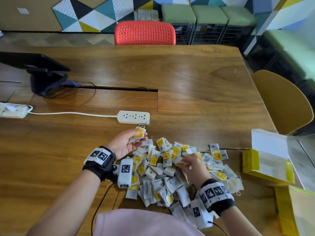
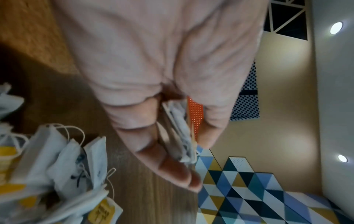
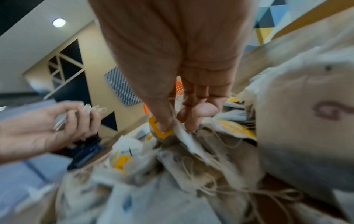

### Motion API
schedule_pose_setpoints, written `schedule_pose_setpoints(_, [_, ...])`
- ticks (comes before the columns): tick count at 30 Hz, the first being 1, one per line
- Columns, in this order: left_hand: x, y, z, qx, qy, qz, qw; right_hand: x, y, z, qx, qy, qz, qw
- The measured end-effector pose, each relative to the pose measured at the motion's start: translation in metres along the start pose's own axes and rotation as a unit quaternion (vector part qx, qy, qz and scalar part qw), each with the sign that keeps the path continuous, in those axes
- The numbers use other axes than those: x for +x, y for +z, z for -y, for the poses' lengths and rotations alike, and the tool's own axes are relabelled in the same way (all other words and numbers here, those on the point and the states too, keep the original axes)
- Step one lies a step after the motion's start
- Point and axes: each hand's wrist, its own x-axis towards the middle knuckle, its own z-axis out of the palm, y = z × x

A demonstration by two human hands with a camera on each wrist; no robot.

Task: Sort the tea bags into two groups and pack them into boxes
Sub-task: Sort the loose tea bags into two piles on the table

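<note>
Head view: a heap of tea bags [image 1: 170, 169] lies on the wooden bench [image 1: 196, 79], many with yellow tags, one reading "TEA", and several marked with a dark X. The left hand [image 1: 124, 143], raised over the heap's far left edge, holds a small stack of tea bags [image 1: 139, 134] between thumb and fingers. The right hand [image 1: 194, 166] is down on the heap, pinching a yellow-tagged bag. Two open yellow boxes sit to the right: one [image 1: 267, 160] just beyond the heap, another [image 1: 294, 210] nearer the bench's front edge. A white power strip [image 1: 133, 117] lies past the heap.

Left wrist view: the left hand's fingers [image 2: 172, 168] and thumb clamp the stack [image 2: 182, 133] edge-on; loose bags lie lower left, their tag writing too blurred to read.

Right wrist view: the right hand's thumb and fingertips [image 3: 191, 124] pinch a bag with a yellow tag [image 3: 159, 130]; a near bag shows a purple mark.
</note>
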Motion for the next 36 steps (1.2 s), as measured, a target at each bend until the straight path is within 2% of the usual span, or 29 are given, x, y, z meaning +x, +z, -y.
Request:
schedule_pose_setpoints(2, [-0.006,0.006,0.004,0.0,0.002,0.042,0.999,0.001,-0.008,0.001,0.044,0.038,0.003,0.998])
schedule_pose_setpoints(3, [-0.008,0.008,0.006,-0.006,-0.002,0.053,0.999,0.001,-0.012,0.002,0.104,0.066,0.004,0.992])
schedule_pose_setpoints(4, [-0.009,0.01,0.007,-0.012,-0.005,0.062,0.998,0.0,-0.016,0.004,0.183,0.092,0.005,0.979])
schedule_pose_setpoints(7, [-0.01,0.019,0.016,-0.013,-0.013,0.077,0.997,-0.008,-0.029,0.014,0.392,0.131,0.02,0.911])
schedule_pose_setpoints(9, [-0.008,0.027,0.024,0.01,-0.021,0.078,0.997,-0.016,-0.036,0.024,0.466,0.13,0.019,0.875])
schedule_pose_setpoints(11, [-0.006,0.036,0.032,0.044,-0.041,0.082,0.995,-0.02,-0.041,0.031,0.508,0.121,0.01,0.852])
schedule_pose_setpoints(13, [-0.003,0.046,0.041,0.071,-0.067,0.083,0.992,-0.021,-0.042,0.036,0.501,0.095,-0.018,0.86])
schedule_pose_setpoints(15, [-0.001,0.056,0.049,0.066,-0.09,0.08,0.99,-0.019,-0.04,0.042,0.422,0.03,-0.085,0.902])
schedule_pose_setpoints(17, [0.002,0.065,0.055,0.03,-0.111,0.064,0.991,-0.015,-0.036,0.048,0.289,-0.069,-0.149,0.943])
schedule_pose_setpoints(19, [0.006,0.071,0.058,0.013,-0.125,0.067,0.99,-0.013,-0.031,0.051,0.184,-0.156,-0.156,0.958])
schedule_pose_setpoints(21, [0.007,0.075,0.059,0.008,-0.131,0.088,0.987,-0.014,-0.027,0.047,0.142,-0.184,-0.136,0.963])
schedule_pose_setpoints(24, [0.007,0.075,0.057,0.017,-0.129,0.079,0.988,-0.019,-0.029,0.038,0.149,-0.149,-0.133,0.968])
schedule_pose_setpoints(28, [0.011,0.07,0.058,0.003,-0.098,0.064,0.993,-0.022,-0.035,0.023,0.245,-0.027,-0.14,0.959])
schedule_pose_setpoints(33, [0.021,0.085,0.071,-0.03,-0.049,0.019,0.998,-0.012,-0.027,0.027,0.316,0.102,-0.034,0.943])
schedule_pose_setpoints(36, [0.03,0.098,0.074,-0.026,-0.001,0.005,1.0,0.005,-0.025,0.03,0.38,0.156,-0.011,0.912])
